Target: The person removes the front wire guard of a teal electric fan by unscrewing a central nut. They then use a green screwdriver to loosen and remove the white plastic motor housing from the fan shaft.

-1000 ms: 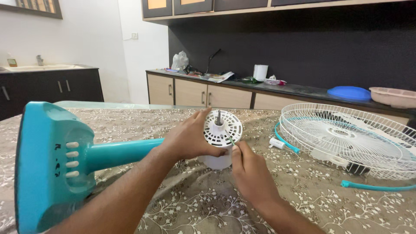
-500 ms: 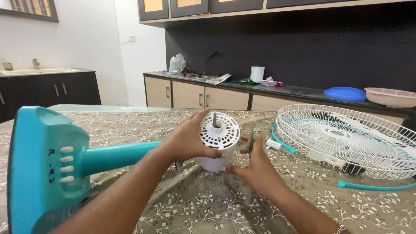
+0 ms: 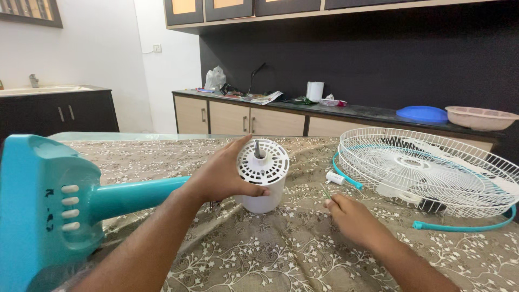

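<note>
You get bright, even daylight here, strongest on the white wall left of the dark backsplash (image 3: 378, 59). Shadows stay soft: a faint one lies under your left hand (image 3: 224, 176). The black countertop (image 3: 367, 112) below the backsplash carries a mild sheen. Focus is crisp mid-frame; the teal fan base (image 3: 38, 211), far left of the backsplash, looks stretched by wide-angle distortion.

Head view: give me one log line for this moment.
left hand: grips white motor housing | right hand: on cloth, pinching thin green tool | grille: lying at right
</note>
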